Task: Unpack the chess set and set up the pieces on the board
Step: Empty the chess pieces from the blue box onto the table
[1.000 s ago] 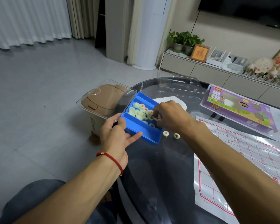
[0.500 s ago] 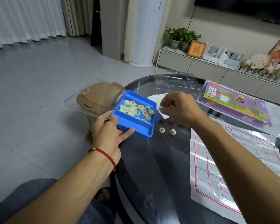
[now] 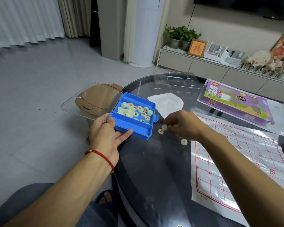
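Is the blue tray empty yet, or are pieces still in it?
Not empty. The blue tray still holds a cluster of pale pieces; only three lie out on the glass table.

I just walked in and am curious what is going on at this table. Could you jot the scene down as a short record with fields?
Left hand: left hand grips the near left corner of the blue plastic tray.
Right hand: right hand pinches a pale round chess piece just above the dark glass table.
Tray contents: many pale round pieces with red or black characters.
Loose pieces: two on the glass.
Board: white paper sheet with red grid, no pieces on it yet.
Packaging: purple box in clear wrap.
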Action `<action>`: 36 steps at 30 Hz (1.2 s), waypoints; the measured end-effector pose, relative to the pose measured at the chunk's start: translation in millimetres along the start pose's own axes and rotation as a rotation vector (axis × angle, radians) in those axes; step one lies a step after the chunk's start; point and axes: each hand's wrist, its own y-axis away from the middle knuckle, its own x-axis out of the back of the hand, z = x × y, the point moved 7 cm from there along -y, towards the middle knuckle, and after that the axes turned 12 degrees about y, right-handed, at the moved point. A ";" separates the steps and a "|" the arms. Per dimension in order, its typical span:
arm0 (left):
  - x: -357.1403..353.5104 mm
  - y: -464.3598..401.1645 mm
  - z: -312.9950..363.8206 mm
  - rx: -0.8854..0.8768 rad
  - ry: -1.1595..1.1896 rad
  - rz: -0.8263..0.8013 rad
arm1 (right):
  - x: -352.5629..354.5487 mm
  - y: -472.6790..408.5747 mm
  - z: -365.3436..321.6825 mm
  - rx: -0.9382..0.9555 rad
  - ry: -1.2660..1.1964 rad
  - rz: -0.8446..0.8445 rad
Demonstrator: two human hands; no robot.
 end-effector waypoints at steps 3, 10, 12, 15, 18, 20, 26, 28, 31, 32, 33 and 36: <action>0.0 0.0 -0.3 -0.003 0.001 0.000 | 7.5 2.5 3.2 0.003 -0.024 0.024; -1.4 1.8 -1.7 -0.007 -0.020 -0.008 | 42.7 7.7 4.5 -0.047 -0.171 0.322; -3.0 2.8 -2.7 -0.013 -0.028 -0.016 | 47.2 5.8 -16.1 0.012 -0.191 0.350; -5.9 4.4 -5.4 -0.016 -0.040 -0.031 | 35.7 -9.6 -46.4 0.081 -0.077 0.248; -7.2 5.0 -5.6 -0.035 -0.039 -0.038 | 24.5 -23.8 -60.0 0.023 0.076 0.196; -5.4 4.5 -3.6 -0.047 -0.033 -0.026 | 20.4 -26.4 -66.3 0.015 0.074 0.188; -4.1 4.6 -3.2 -0.021 -0.005 -0.028 | 31.3 -21.5 -66.1 0.036 -0.028 0.240; -5.7 5.6 -4.2 -0.022 -0.014 -0.038 | 32.1 -22.5 -66.1 0.035 0.010 0.217; -8.2 7.2 -4.8 -0.044 -0.050 -0.049 | 29.4 -23.4 -72.1 0.070 0.085 0.178; -8.2 7.3 -5.3 -0.046 -0.057 -0.049 | 29.4 -24.0 -74.2 0.089 0.108 0.176; -8.2 7.6 -5.7 -0.044 -0.058 -0.052 | 29.4 -24.7 -75.6 0.105 0.128 0.173; -7.2 8.0 -6.2 -0.030 -0.051 -0.059 | 29.9 -26.8 -77.6 0.133 0.173 0.162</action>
